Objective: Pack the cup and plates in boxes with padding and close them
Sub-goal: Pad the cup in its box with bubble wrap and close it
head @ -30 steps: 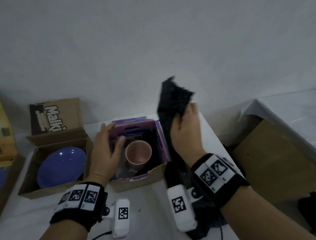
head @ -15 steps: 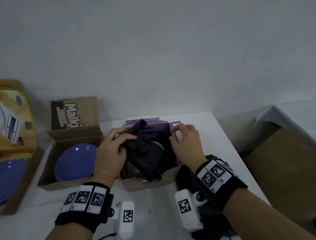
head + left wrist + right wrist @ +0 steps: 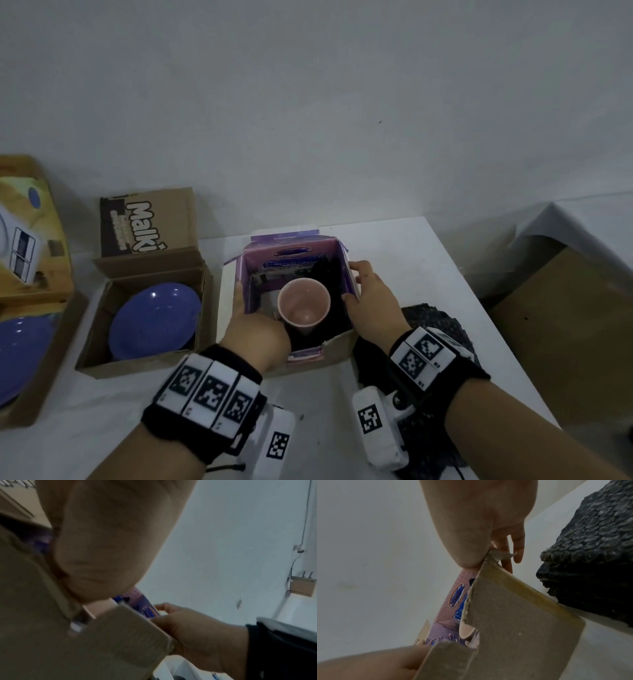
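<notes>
A pink cup (image 3: 304,305) stands upright in the open purple box (image 3: 294,247) at the table's middle, with black padding (image 3: 334,291) packed along its right side. My left hand (image 3: 251,325) grips the box's left wall near the front corner. My right hand (image 3: 358,289) pinches the right wall, thumb inside and fingers outside. The right wrist view shows that right hand (image 3: 489,550) on the cardboard edge, the cup (image 3: 467,630) and my left hand (image 3: 368,662). The left wrist view shows my left hand (image 3: 109,536) close up and blurred. A blue plate (image 3: 154,322) lies in a brown box (image 3: 102,368).
Loose black bubble wrap (image 3: 433,322) lies on the table right of the purple box, under my right wrist, the same bubble wrap (image 3: 594,550) near the fingers. A second blue plate (image 3: 20,356) sits in a box at the far left. A brown carton (image 3: 561,335) stands beyond the right edge.
The black padding my right hand held up has gone down into the purple box beside the cup. Both hands have moved from the padding to the box's side walls.
</notes>
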Available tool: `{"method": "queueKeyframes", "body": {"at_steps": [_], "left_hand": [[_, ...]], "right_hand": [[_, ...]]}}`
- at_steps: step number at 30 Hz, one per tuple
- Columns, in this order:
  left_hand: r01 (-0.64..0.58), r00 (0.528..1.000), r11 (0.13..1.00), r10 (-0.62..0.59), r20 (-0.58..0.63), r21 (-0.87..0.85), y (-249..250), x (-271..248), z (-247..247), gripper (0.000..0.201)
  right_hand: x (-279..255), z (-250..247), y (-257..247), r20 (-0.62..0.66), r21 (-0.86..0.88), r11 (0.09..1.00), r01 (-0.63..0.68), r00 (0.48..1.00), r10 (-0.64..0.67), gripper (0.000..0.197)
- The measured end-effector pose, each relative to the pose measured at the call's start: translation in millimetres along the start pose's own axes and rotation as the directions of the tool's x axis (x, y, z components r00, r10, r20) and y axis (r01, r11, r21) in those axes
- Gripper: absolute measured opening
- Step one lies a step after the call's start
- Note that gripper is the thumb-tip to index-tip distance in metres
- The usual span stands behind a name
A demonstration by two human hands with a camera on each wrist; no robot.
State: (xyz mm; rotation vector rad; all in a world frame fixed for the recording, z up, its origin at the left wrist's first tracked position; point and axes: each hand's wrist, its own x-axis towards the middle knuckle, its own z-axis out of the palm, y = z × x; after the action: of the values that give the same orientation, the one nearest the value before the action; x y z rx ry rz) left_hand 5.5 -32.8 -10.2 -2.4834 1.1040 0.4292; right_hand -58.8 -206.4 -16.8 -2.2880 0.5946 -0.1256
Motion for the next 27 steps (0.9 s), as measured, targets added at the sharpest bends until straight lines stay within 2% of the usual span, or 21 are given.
{"method": "queueKeyframes", "body": {"at_steps": [3,6,7,10,13,15,17,20,22,23,25,26,27], "left_hand": [[0.054,0.997,0.999,-0.054,-0.058,-0.002,1.4,5.0,-8.3,0.033],[0.142,0.971,0.986,-0.156,-0.182,-0.089,-7.7,5.2,-16.7,0.024],[0.148,0.967,0.982,-0.168,-0.190,-0.116,-9.6,3.9,-17.0,0.023],[0.084,0.996,0.991,-0.086,-0.020,-0.104,-5.8,0.8,-16.5,0.022],[0.085,0.981,0.975,-0.045,0.189,-0.207,2.8,7.4,-19.2,0.020],[0.130,0.965,0.946,-0.052,0.256,-0.296,5.8,11.9,-16.4,0.029],[0.121,0.954,0.939,-0.022,0.298,-0.321,8.0,15.8,-11.4,0.039],[0.133,0.949,0.925,-0.015,0.316,-0.356,5.0,18.1,-12.3,0.037],[0.132,0.971,0.890,-0.027,0.239,-0.437,-4.1,17.0,-18.4,0.028],[0.109,0.986,0.867,-0.033,0.163,-0.487,-10.4,14.4,-21.1,0.023],[0.048,0.995,0.826,-0.087,-0.042,-0.561,-21.5,11.1,-19.0,0.018],[0.002,0.973,0.800,-0.139,-0.183,-0.600,-24.4,9.3,-17.2,0.012],[-0.048,0.922,0.776,-0.208,-0.326,-0.629,-25.5,8.5,-12.9,0.006]], "right_hand": [[-0.2,0.5,1.7,-0.006,0.000,1.000,0.003,1.000,-0.003,0.044],[-0.6,1.0,2.4,-0.010,0.002,1.000,0.009,1.000,-0.009,0.044],[-0.7,1.4,2.6,-0.012,0.006,1.000,0.013,1.000,-0.013,0.044],[0.2,4.1,2.6,-0.017,0.019,1.000,0.010,1.000,-0.010,0.044],[0.7,5.3,2.7,-0.014,0.022,1.000,0.008,1.000,-0.008,0.044],[0.8,4.5,3.4,-0.011,0.009,1.000,0.010,1.000,-0.010,0.044],[0.1,3.8,3.1,-0.014,-0.011,1.000,0.006,1.000,-0.007,0.045],[-1.2,2.0,2.4,0.002,-0.015,1.000,0.003,1.000,-0.003,0.045],[-2.9,-4.7,1.8,0.029,0.036,0.999,-0.003,1.000,0.002,0.039],[-4.2,-9.9,2.8,0.018,0.087,0.996,-0.020,1.000,0.018,0.037],[-8.2,-21.7,10.5,-0.087,0.158,0.985,-0.068,0.993,0.082,0.040],[-11.1,-26.4,18.1,-0.150,0.139,0.986,-0.091,0.982,0.112,0.040],[-14.8,-29.8,27.6,-0.187,0.076,0.991,-0.114,0.974,0.126,0.036]]}}
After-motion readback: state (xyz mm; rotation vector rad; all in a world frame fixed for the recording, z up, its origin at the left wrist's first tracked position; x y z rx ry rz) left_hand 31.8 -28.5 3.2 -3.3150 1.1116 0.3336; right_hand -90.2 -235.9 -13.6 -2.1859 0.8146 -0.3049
